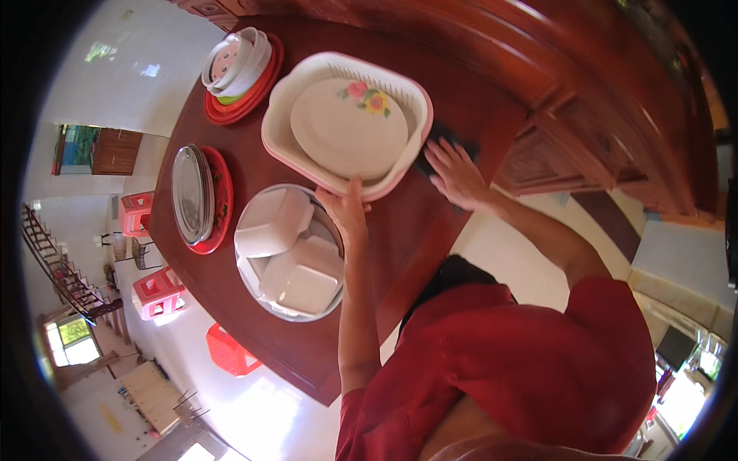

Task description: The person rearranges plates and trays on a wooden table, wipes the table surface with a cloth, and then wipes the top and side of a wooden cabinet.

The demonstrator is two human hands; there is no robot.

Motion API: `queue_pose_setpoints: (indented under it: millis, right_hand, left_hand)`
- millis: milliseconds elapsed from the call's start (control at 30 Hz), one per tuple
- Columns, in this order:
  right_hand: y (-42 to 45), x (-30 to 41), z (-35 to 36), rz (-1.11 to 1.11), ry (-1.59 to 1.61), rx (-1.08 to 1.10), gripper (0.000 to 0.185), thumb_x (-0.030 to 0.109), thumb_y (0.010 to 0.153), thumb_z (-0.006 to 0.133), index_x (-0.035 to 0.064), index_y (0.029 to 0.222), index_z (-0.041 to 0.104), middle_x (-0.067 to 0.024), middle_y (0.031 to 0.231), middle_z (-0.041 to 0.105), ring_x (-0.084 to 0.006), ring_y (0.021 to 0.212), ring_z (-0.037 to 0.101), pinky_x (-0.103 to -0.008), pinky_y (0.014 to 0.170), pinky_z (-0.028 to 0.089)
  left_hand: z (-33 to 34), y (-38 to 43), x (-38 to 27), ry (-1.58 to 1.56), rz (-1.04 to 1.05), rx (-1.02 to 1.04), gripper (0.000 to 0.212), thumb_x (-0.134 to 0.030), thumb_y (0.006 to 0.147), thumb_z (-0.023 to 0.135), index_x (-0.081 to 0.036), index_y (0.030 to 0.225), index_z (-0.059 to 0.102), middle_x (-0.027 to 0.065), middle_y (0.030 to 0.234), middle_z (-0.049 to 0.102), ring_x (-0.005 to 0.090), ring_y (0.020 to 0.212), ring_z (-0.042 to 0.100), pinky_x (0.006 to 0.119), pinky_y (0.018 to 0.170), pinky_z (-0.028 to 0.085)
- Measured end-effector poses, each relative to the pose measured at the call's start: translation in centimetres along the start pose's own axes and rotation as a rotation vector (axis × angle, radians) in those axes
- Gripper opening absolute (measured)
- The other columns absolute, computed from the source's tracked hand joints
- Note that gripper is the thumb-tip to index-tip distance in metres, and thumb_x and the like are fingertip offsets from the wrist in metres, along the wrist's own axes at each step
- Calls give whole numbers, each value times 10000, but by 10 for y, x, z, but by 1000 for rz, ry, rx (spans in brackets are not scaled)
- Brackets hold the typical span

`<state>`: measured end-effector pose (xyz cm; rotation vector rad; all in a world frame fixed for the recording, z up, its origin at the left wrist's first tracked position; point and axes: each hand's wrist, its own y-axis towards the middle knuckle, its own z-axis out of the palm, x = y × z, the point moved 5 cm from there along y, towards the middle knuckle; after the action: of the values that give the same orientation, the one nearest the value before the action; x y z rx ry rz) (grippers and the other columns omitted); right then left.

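My left hand (346, 208) grips the near rim of a white slotted plastic basket with a pink outer edge (275, 135), its thumb over the rim. Inside the basket lies a white oval plate (340, 129) printed with pink and yellow flowers. To the right of the basket, my right hand (460, 177) holds a dark cloth (466, 148) flat against the tabletop, palm down. Left of my left forearm is a round basin (245, 282) holding several white squarish bowls (302, 276). Whether the basket is lifted off the table cannot be told.
The dark red wooden table (398, 253) also bears metal plates (190, 193) on a red tray (222, 196), and white baskets (245, 66) stacked on red trays (274, 75). Carved wooden furniture (576, 132) stands along the right. Red plastic stools (228, 351) stand beyond the table's left edge.
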<state>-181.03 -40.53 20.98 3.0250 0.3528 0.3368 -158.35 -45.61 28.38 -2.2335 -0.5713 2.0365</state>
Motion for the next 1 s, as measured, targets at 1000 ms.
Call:
queue_pose_setpoints:
  millis: [1000]
  right_hand:
    - [431,-17,51,-221,-48,-358,483,381,868,454,59,1226,486,-91,1293,441,-297,1220,373,-509,990,286]
  left_hand:
    - [-22,-79,28,-88,-90,-531,432,-68,731,568,24,1143,480,97,1015,536,173,893,508,309,793,436]
